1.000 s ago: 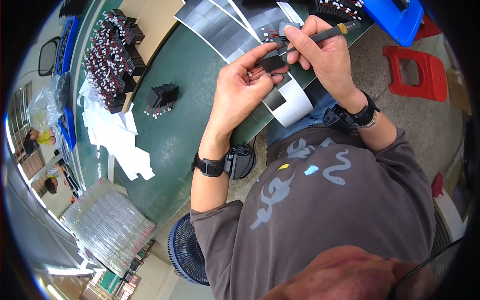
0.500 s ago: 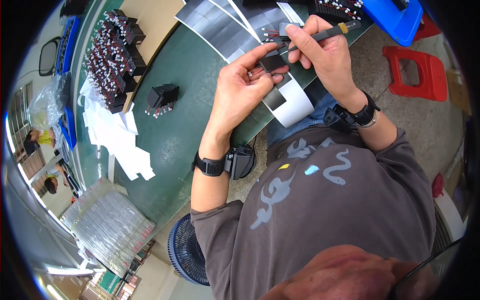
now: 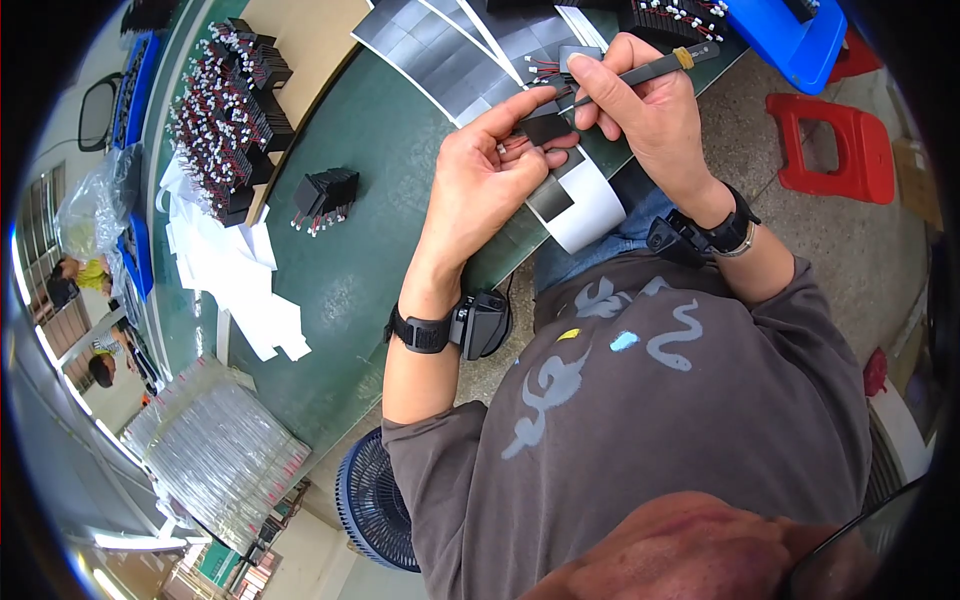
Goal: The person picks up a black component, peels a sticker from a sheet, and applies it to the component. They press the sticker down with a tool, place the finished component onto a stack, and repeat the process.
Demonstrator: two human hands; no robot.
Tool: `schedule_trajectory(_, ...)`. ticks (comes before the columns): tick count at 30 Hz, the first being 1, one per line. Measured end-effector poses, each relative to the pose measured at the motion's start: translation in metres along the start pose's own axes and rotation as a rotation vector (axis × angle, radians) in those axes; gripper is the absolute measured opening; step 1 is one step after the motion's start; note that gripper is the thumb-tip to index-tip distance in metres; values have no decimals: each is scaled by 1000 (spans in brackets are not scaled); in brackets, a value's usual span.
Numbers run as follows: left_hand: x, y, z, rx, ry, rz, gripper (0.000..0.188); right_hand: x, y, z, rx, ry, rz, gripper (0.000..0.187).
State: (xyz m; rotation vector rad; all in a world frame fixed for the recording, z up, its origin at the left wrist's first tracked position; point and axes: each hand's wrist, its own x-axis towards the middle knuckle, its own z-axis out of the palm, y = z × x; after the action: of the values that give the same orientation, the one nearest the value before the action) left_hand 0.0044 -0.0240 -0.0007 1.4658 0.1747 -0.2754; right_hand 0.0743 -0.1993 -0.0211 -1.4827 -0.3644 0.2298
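The left hand (image 3: 485,172) held the black block (image 3: 545,128) between thumb and fingers, wires (image 3: 513,144) trailing toward its palm. The right hand (image 3: 652,115) gripped the tweezers (image 3: 655,69), tips close by the block; contact was too small to tell. The block seemed light and stiff, perhaps slick-faced, its wires fragile: the edges looked the safest hold.

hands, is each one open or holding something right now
Left hand: closed, holding a small black block with red wires.
Right hand: closed, holding a dark tweezer-like tool, tip near the block.
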Motion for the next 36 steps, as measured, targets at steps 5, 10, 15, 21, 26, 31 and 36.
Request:
schedule_trajectory(5, 0, -1, 0, 5, -4, -1, 52, -1, 5, -1, -26, 3, -42, 21)
schedule_trajectory(10, 0, -4, -2, 8, -12, -3, 52, -1, 7, -1, -36, 24, -52, 20)
schedule_trajectory(15, -1, -1, 1, -17, -3, 8, 52, 0, 6, 0, -60, 22, -58, 21)
schedule_trajectory(21, -1, 1, 2, -10, -10, 10, 51, -1, 6, 1, -65, 31, -59, 21)
schedule_trajectory(26, -1, 1, 1, -3, -8, 5, 51, -1, 7, 2, -84, 46, -48, 21)
schedule_trajectory(31, -1, 2, 1, -12, -17, -2, 51, -2, 6, 2, -115, 51, -45, 21)
schedule_trajectory(36, -1, 0, -2, 2, -49, 12, 45, -3, 3, 2, -122, 59, -55, 20)
